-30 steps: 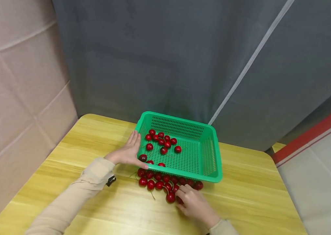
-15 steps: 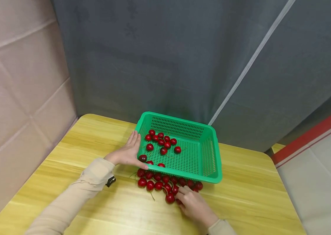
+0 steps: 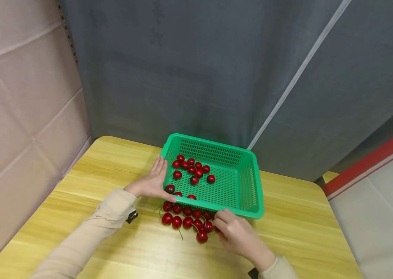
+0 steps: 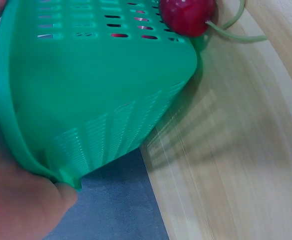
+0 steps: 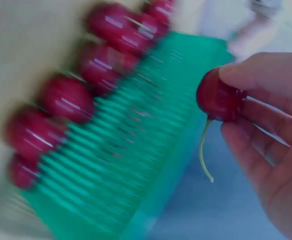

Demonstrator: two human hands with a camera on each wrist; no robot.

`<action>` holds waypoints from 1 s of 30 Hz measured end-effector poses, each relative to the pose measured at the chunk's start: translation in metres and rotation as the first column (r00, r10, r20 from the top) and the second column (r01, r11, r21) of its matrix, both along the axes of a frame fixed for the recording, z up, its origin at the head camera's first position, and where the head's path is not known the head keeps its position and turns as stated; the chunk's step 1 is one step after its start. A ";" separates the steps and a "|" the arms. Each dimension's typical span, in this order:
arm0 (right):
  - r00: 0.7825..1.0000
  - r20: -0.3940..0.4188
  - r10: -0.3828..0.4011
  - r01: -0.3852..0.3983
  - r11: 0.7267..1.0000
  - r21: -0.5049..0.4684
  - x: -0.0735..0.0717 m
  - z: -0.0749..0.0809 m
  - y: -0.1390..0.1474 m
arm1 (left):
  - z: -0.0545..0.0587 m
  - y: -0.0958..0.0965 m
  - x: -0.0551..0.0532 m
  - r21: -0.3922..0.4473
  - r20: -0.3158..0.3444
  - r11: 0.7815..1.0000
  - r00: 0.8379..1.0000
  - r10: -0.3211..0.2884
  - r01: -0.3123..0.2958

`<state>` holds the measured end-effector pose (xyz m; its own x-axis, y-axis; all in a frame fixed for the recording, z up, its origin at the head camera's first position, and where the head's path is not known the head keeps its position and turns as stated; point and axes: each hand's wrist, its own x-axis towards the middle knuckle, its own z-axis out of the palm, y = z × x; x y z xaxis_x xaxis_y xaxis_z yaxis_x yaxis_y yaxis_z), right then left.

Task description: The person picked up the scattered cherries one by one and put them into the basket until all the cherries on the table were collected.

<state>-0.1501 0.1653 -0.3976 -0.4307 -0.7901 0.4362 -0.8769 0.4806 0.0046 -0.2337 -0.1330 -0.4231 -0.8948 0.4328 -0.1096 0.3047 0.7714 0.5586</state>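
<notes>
Wooden table bearing a green basket, long axis left to right, right end slanting nearer the person. Left hand: fingers straight, thumb splayed apart, touching the basket's left and near rims. Right hand: thumb and fingers clamped on one cherry, just before the near wall, hidden from the head view. Loose cherries: beside that wall, some apparently covered by the hand. Stem: downward in the right wrist view.
</notes>
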 end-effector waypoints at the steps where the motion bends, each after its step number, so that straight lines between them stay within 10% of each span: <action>1: 1.000 -0.015 0.014 -0.015 1.000 -0.017 -0.005 0.011 0.000 | 0.000 0.000 0.000 0.002 0.002 1.000 1.000 0.002 -0.002; 7: 1.000 -0.004 0.027 -0.027 1.000 -0.015 -0.059 0.062 0.005 | 0.000 0.000 -0.002 0.011 0.009 1.000 1.000 0.013 -0.013; 12: 0.969 0.219 -0.111 0.087 0.990 0.114 -0.125 0.070 0.004 | -0.001 0.001 -0.004 0.008 0.010 1.000 1.000 0.014 -0.014; 19: 0.781 0.541 -0.312 0.199 0.945 0.258 -0.189 0.050 -0.004 | -0.003 0.002 -0.002 0.001 0.009 1.000 1.000 0.014 -0.014; 25: 0.617 0.642 -0.456 0.327 0.890 0.318 -0.207 0.033 -0.013 | -0.001 0.002 0.000 -0.005 -0.010 1.000 1.000 0.016 -0.016; 30: 0.524 0.692 -0.497 0.369 0.864 0.342 -0.216 0.017 -0.015 | 0.000 0.002 0.002 -0.007 -0.002 1.000 1.000 0.021 -0.021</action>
